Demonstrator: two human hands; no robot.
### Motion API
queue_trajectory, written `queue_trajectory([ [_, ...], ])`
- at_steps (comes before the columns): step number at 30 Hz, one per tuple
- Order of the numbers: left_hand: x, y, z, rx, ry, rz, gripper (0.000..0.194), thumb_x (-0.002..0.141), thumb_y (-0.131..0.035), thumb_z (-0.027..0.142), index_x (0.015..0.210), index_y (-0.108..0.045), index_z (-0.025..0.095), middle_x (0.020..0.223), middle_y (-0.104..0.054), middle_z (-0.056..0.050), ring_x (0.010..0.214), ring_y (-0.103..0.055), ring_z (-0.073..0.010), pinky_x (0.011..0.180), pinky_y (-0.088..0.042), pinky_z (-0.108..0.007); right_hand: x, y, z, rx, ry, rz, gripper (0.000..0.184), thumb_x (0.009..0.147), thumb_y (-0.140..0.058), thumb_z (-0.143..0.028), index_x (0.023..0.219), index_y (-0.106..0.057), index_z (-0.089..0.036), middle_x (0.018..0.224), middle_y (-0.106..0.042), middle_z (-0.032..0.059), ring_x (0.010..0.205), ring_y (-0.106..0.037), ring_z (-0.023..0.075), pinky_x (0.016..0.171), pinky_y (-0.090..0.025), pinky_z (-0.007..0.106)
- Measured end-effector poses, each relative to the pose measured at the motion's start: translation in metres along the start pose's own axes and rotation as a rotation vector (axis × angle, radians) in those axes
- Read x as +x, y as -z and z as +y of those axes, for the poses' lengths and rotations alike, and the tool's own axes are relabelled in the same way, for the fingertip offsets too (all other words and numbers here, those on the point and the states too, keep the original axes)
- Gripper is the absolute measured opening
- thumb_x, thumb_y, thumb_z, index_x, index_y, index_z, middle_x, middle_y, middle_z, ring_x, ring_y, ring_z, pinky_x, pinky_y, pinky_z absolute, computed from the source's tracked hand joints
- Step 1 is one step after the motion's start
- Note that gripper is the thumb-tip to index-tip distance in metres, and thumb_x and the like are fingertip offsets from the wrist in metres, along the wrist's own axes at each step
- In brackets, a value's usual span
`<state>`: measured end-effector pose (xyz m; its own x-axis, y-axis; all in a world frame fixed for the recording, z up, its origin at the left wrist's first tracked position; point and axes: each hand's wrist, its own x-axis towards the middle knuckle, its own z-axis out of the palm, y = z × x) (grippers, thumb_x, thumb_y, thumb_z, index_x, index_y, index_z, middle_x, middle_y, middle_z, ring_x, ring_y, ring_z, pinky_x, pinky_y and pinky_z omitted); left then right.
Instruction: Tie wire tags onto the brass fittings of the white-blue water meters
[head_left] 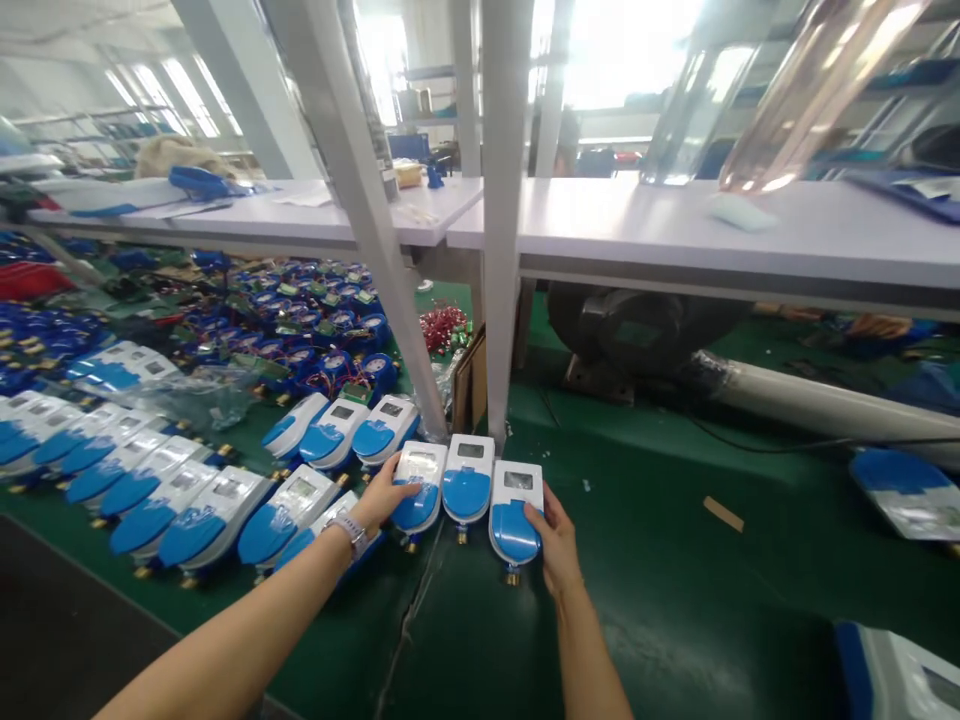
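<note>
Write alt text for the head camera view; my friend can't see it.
The left hand holds one blue-and-white meter and the right hand another meter, with a third meter between them. More meters line the green floor at left.

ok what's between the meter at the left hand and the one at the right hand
A third meter, blue and white, shows there in the head view.

Meters (467, 482) on floor (645, 540), bench (637, 222) behind
</note>
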<state>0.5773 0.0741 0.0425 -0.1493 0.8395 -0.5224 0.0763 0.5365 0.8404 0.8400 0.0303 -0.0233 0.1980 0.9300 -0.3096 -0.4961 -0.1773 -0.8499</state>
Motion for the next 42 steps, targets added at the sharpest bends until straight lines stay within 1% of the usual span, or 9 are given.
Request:
queue_trajectory([
  [10,-0.075,-0.059,-0.025,0.099,0.111,-0.044,0.084,0.065,-0.068,0.037,0.133,-0.019,0.04,0.132,-0.039,-0.013,0.108,-0.048,-0.0322,0.075,-0.046,-0.048,-0.077,0.068,-0.018,0.043,-0.062,0.05,0.067,0.068,-0.068,-0.033,0.128,-0.041,-0.022,0.125,-0.051,0.0079,0.114,-0.047,0.0277,0.091,-0.041,0.042],
  [14,-0.074,-0.095,-0.033,-0.099,0.128,0.108,0.083,0.071,-0.063,0.038,0.133,-0.009,0.045,0.132,-0.04,-0.009,0.099,-0.055,-0.0283,0.069,-0.049,-0.045,-0.065,0.089,-0.024,0.052,-0.043,0.039,0.056,0.065,-0.069,-0.029,0.118,-0.051,-0.023,0.12,-0.056,0.006,0.11,-0.05,0.0248,0.088,-0.043,0.038],
  [18,-0.063,-0.112,-0.036,-0.21,0.116,0.247,0.077,0.072,-0.061,0.037,0.134,-0.014,0.043,0.13,-0.042,-0.008,0.09,-0.059,-0.0236,0.065,-0.051,-0.037,-0.015,0.109,-0.041,0.053,-0.016,0.058,0.043,0.062,-0.071,-0.03,0.101,-0.059,-0.021,0.103,-0.065,0.0058,0.095,-0.059,0.0232,0.081,-0.045,0.036],
  [21,-0.052,-0.115,-0.035,-0.239,0.078,0.289,0.075,0.072,-0.062,0.036,0.134,-0.018,0.041,0.13,-0.042,-0.007,0.094,-0.058,-0.0233,0.07,-0.051,-0.036,0.041,0.106,-0.059,0.017,-0.009,-0.019,0.04,0.056,-0.073,-0.029,0.094,-0.061,-0.019,0.092,-0.067,0.0052,0.086,-0.061,0.0214,0.078,-0.046,0.034],
  [26,-0.039,-0.108,-0.03,-0.288,0.041,0.328,0.074,0.074,-0.06,0.034,0.135,-0.019,0.039,0.132,-0.041,-0.006,0.099,-0.056,-0.0226,0.078,-0.049,-0.036,0.109,0.067,-0.064,-0.048,-0.124,-0.191,0.041,0.054,-0.072,-0.031,0.092,-0.063,-0.017,0.082,-0.068,0.0047,0.076,-0.062,0.0203,0.071,-0.047,0.033],
  [30,-0.044,-0.085,-0.038,-0.251,0.031,0.376,0.068,0.073,-0.06,0.039,0.132,-0.027,0.039,0.135,-0.038,-0.004,0.104,-0.053,-0.0254,0.081,-0.049,-0.039,0.101,0.046,-0.043,-0.029,-0.16,-0.293,0.04,0.057,-0.071,-0.033,0.093,-0.064,-0.016,0.085,-0.069,0.0061,0.077,-0.062,0.0207,0.074,-0.046,0.034],
  [33,-0.06,-0.075,-0.047,-0.204,0.082,0.349,0.073,0.069,-0.063,0.044,0.132,-0.028,0.038,0.138,-0.034,-0.005,0.106,-0.052,-0.0294,0.082,-0.048,-0.044,0.076,0.049,-0.033,0.004,-0.114,-0.297,0.041,0.061,-0.07,-0.036,0.097,-0.063,-0.019,0.092,-0.068,0.0051,0.084,-0.061,0.02,0.079,-0.045,0.033],
  [37,-0.081,-0.099,-0.051,-0.161,0.144,0.243,0.077,0.069,-0.061,0.049,0.134,-0.021,0.041,0.141,-0.028,-0.004,0.114,-0.045,-0.033,0.088,-0.041,-0.051,0.048,0.09,-0.046,-0.038,-0.098,-0.173,0.044,0.063,-0.067,-0.039,0.103,-0.062,-0.02,0.101,-0.066,0.0059,0.091,-0.059,0.0222,0.08,-0.045,0.033],
  [42,-0.065,-0.198,-0.036,-0.15,-0.09,-0.091,0.075,0.075,-0.057,0.042,0.137,-0.017,0.033,0.141,-0.029,-0.005,0.123,-0.036,-0.028,0.1,-0.03,-0.046,0.047,0.184,-0.095,-0.328,-0.013,0.223,0.054,0.07,-0.055,-0.045,0.115,-0.055,-0.017,0.113,-0.06,0.0081,0.101,-0.055,0.024,0.082,-0.044,0.033],
])
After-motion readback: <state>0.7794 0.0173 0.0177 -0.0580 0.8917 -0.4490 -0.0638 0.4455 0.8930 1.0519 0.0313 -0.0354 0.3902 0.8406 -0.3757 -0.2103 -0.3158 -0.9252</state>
